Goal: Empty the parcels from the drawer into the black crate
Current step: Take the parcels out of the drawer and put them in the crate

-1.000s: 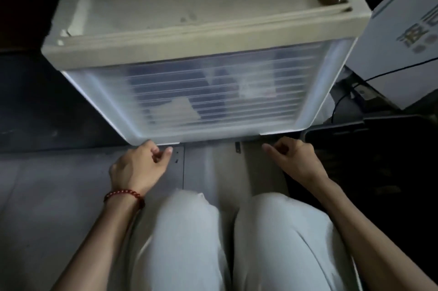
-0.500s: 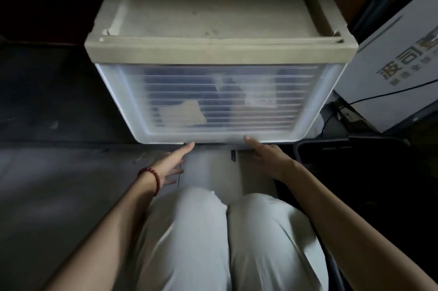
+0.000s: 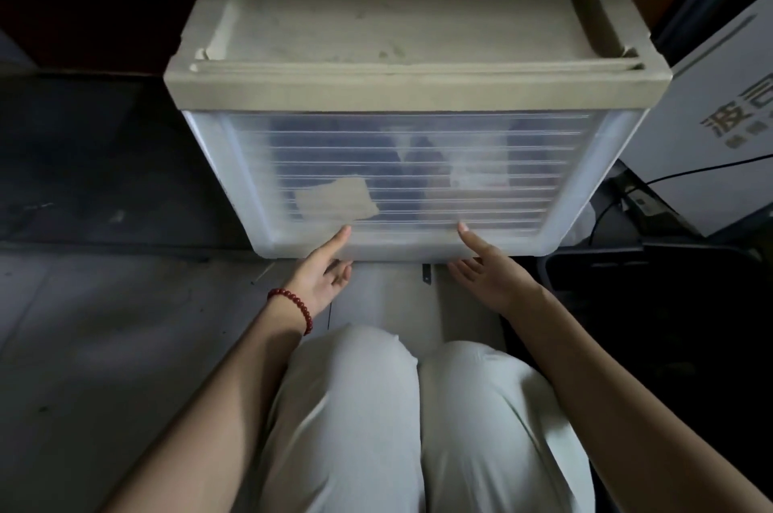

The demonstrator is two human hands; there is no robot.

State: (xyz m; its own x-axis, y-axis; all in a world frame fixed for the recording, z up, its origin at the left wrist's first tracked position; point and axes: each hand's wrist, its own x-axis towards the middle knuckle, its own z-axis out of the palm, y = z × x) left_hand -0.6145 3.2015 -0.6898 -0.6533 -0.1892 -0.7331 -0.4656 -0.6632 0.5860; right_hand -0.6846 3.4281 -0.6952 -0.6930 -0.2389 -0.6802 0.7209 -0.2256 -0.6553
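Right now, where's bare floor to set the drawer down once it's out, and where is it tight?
Free: the grey floor left of the knees. Tight: right of the translucent plastic drawer, where the black crate, white cardboard box and black cable crowd in. Left hand and right hand touch its lower lip.

Parcels blurry thru drawer; crate cut off

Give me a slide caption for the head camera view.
Left hand and right hand touch the closed drawer at its bottom edge; parcels show dimly inside.
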